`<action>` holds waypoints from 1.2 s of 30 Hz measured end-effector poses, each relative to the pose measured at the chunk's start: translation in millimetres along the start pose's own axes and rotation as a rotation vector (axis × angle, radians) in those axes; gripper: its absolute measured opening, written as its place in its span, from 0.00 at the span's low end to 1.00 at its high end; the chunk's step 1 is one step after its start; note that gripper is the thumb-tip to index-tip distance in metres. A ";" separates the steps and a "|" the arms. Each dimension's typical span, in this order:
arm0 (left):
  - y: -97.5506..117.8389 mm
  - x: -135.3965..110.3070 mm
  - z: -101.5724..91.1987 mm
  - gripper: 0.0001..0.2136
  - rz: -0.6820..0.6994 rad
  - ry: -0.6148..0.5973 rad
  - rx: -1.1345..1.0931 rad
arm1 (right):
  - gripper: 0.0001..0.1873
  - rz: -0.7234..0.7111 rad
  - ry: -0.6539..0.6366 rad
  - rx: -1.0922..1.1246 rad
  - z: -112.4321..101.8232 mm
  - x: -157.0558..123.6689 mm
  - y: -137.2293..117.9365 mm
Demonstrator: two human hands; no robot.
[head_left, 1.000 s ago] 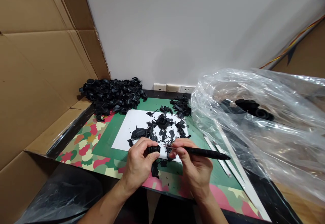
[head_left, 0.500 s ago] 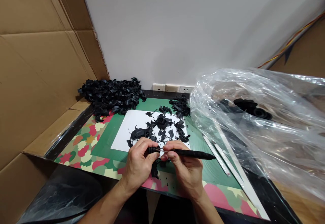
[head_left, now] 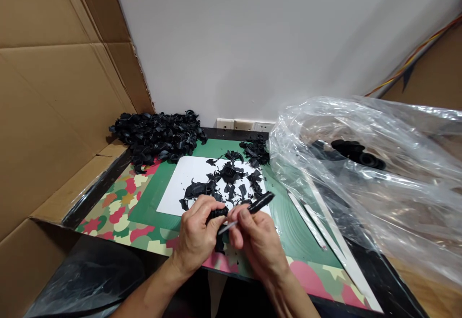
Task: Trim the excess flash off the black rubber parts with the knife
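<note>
Visibly ribbed piece (head_left: 217, 212): black, stubby, toward the tabletop's (head_left: 386, 284) near edge
Left grip (head_left: 198, 229): pinching it
Right grip (head_left: 260, 236): grasping slim black-handled tool (head_left: 262, 202)

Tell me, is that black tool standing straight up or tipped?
Tipped: the black-handled tool slants in the right hand, its handle end up and right in the picture, its blurred pale shaft down and left.

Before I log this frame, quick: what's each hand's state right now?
Left hand: closed, holding a ribbed black piece.
Right hand: closed, holding a black-handled tool.
</note>
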State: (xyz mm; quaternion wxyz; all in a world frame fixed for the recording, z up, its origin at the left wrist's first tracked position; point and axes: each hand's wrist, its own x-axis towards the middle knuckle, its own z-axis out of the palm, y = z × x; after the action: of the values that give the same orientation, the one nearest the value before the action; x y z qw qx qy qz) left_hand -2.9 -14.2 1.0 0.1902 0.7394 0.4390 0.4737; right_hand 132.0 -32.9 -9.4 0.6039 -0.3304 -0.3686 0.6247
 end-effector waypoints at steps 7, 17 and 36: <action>-0.9 2.7 -2.1 0.07 -0.057 0.028 -0.047 | 0.16 -0.071 0.025 -0.039 -10.5 -4.2 -5.2; 1.4 1.4 -3.1 0.07 -0.093 0.001 -0.057 | 0.09 -0.362 0.124 -0.268 -7.6 -0.1 -1.9; 5.5 -2.1 2.3 0.06 -0.106 0.009 -0.061 | 0.05 -0.953 0.391 -0.991 -14.0 -2.2 -3.1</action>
State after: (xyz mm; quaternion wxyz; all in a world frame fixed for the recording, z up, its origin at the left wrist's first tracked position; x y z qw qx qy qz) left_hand 1.3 -18.6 2.6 0.2357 0.7068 0.4637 0.4794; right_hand 145.7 -34.2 -14.0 0.6451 -0.4748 -0.5984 -0.0188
